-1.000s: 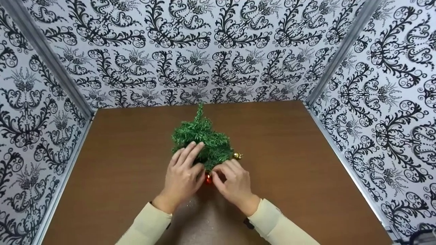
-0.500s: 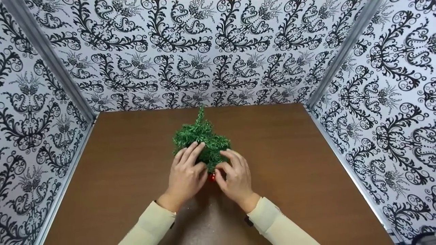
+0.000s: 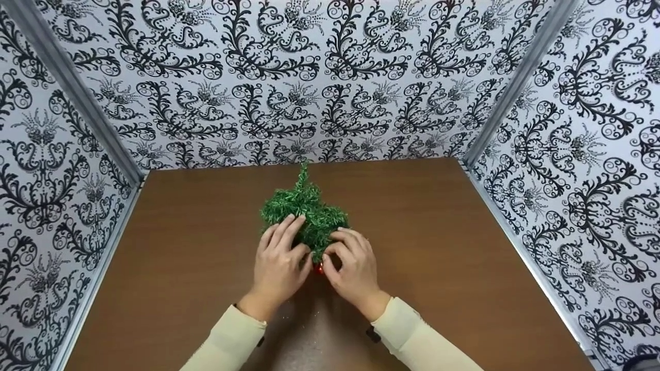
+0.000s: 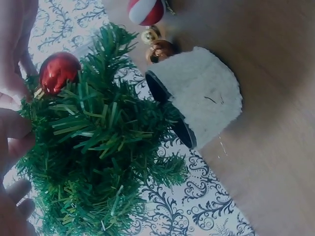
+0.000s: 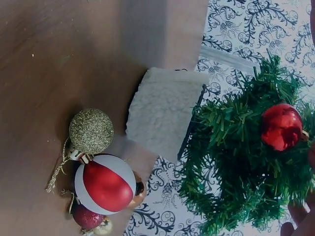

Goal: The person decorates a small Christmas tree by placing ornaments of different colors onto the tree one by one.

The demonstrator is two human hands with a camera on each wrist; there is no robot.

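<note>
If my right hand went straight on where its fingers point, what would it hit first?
The tree, most likely: in the head view your right hand points at its branches and overlaps their edge. Whether it touches them there is unclear.

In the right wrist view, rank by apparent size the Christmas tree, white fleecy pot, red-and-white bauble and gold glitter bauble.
Largest first:
Christmas tree
White fleecy pot
Red-and-white bauble
Gold glitter bauble
</note>
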